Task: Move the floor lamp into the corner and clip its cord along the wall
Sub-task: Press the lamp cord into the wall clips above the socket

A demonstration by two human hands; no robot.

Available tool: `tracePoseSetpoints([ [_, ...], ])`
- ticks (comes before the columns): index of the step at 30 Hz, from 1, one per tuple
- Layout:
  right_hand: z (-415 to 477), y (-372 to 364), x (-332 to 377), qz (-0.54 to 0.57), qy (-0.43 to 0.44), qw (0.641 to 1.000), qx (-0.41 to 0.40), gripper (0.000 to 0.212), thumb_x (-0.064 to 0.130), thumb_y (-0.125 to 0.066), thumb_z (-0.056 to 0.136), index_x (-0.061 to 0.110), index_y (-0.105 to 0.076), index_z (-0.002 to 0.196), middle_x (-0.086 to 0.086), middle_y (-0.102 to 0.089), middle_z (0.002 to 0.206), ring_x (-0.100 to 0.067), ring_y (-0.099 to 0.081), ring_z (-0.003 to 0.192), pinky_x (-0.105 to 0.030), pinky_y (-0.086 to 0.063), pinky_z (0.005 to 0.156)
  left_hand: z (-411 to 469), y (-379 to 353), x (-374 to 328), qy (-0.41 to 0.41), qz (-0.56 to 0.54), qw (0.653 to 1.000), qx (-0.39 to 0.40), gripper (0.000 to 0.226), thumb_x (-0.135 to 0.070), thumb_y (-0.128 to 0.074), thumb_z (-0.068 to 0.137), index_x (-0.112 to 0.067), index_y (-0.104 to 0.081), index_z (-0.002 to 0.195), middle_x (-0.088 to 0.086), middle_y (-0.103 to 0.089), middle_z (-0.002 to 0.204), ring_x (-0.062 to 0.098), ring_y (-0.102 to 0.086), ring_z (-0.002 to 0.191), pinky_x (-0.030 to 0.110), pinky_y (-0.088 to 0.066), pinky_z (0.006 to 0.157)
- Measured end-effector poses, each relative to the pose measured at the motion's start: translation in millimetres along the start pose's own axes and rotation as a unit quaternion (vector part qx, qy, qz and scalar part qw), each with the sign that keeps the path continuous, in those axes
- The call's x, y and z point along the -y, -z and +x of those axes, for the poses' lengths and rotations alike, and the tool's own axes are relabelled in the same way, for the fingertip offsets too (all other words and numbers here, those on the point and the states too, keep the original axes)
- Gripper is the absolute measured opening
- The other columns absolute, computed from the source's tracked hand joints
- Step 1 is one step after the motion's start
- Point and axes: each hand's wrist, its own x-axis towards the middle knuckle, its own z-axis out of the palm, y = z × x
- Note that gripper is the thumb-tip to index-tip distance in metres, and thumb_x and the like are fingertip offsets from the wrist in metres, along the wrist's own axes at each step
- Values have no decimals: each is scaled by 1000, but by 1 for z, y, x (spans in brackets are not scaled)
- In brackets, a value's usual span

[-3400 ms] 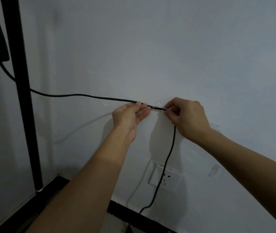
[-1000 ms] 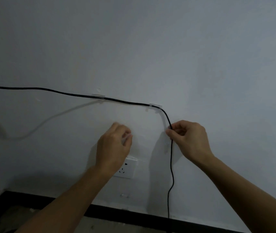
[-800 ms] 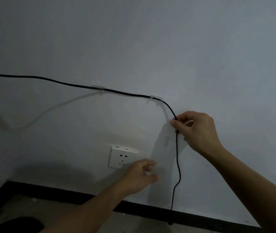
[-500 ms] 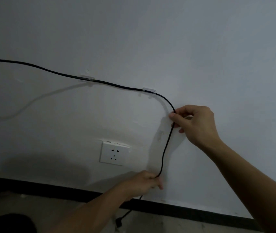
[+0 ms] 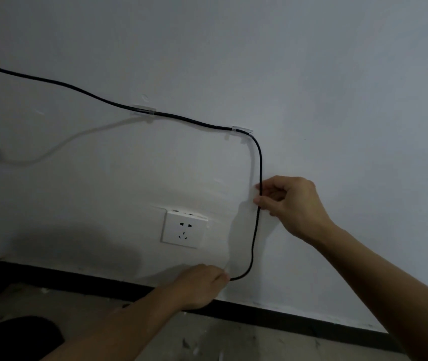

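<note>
**Wall and floor**

I see a pale wall (image 5: 311, 74) carrying two clear clips (image 5: 143, 110), a black cord (image 5: 194, 123) threaded through them, and a white socket (image 5: 183, 229). Below, a dark skirting strip (image 5: 272, 317) meets bare, speckled floor (image 5: 220, 342).

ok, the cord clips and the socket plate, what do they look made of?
Clips: probably clear plastic; the wall's pale colour shows through them, and the black cord is visible inside. Socket plate: looks like smooth white moulded plastic, even surface, crisp edges. Dim light leaves the finish uncertain.
</note>
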Motion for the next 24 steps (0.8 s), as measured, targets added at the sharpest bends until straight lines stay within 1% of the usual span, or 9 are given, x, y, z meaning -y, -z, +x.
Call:
tracePoseSetpoints([
  [1, -1, -1, 0, -27, 18, 999, -1, 22, 19, -79, 79, 15, -75, 99, 7, -68, 76, -10, -66, 67, -31, -58, 71, 2, -1, -1, -11, -9, 1000, -8, 41, -43, -29, 98, -25, -51, 68, 5, -62, 82, 24, -59, 85, 31, -40, 72],
  [2, -2, -2, -1, -68, 43, 997, -8, 22, 22, -79, 79, 15, -75, 99, 8, -67, 75, -10, -64, 67, -31, -57, 70, 4, 0, -2, -16, -12, 1000, -13, 42, -42, -31, 97, -26, -44, 61, -1, -56, 71, 19, -56, 74, 31, -38, 67],
  [4, -3, -5, -1, -155, 88, 983, -33, 21, 28, -79, 79, 15, -76, 95, 6, -67, 75, -13, -61, 66, -32, -53, 66, 6, 2, -2, -17, -24, 999, -14, 42, -43, -34, 96, -27, -43, 58, -8, -51, 63, 13, -51, 64, 29, -38, 64],
  [7, -6, -10, -1, -205, 114, 969, -75, 17, 33, -77, 80, 19, -76, 89, 5, -70, 73, -16, -62, 64, -29, -48, 57, 6, 5, -1, -19, -41, 999, -19, 41, -42, -38, 95, -30, -46, 57, -13, -49, 58, 1, -46, 55, 23, -36, 56],
  [12, -4, -20, -2, -223, 78, 966, -110, 17, 37, -73, 82, 21, -72, 87, 9, -70, 67, -18, -64, 62, -22, -33, 53, 5, 4, -8, -14, -68, 997, -15, 37, -39, -44, 93, -21, -56, 62, -12, -49, 54, 1, -46, 52, 22, -37, 55],
  [15, -2, -24, -1, -236, 66, 962, -118, 18, 40, -70, 83, 22, -71, 86, 7, -71, 70, -22, -66, 64, -25, -37, 56, 5, 2, -19, -20, -86, 996, 6, 38, -37, -45, 93, -13, -66, 73, -10, -52, 60, 5, -48, 57, 27, -41, 65],
  [17, -2, -25, -2, -244, 68, 960, -120, 20, 42, -68, 84, 23, -70, 87, 7, -72, 70, -23, -67, 64, -27, -41, 57, 5, 1, -26, -21, -92, 995, 14, 40, -37, -45, 93, -9, -68, 77, -10, -52, 60, 6, -48, 58, 27, -40, 66],
  [22, -8, -21, -11, -236, 123, 955, -129, 19, 38, -70, 85, 20, -69, 94, 6, -71, 65, -21, -65, 55, -29, -48, 52, 2, 8, -32, -12, -101, 995, 11, 38, -35, -48, 92, -9, -71, 78, 2, -65, 72, 17, -60, 70, 32, -49, 74],
  [24, -13, -20, -16, -237, 139, 953, -126, 20, 36, -73, 83, 20, -68, 95, 7, -70, 63, -18, -64, 51, -26, -48, 49, 0, 14, -31, -6, -104, 995, -2, 36, -34, -50, 92, -9, -72, 80, -2, -60, 62, 8, -53, 56, 26, -46, 64],
])
